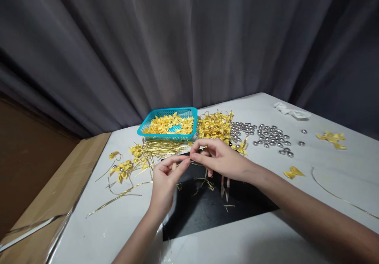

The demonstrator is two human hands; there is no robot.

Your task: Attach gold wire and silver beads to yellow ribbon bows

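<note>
Two hands at work over a black mat point(204, 224). The left hand point(166, 177) and right hand point(220, 157) meet fingertip to fingertip, each with thumb and forefinger closed in a pinch on a thin gold strand point(192, 160), mostly hidden by the fingers. Scissors point(225, 189) lie on the mat below the right hand, their handles obscured. Beyond: a blue basket point(194, 126) of yellow bows point(161, 125), with gold cords point(161, 147) just in front and silver beads point(271, 136) farther right.
</note>
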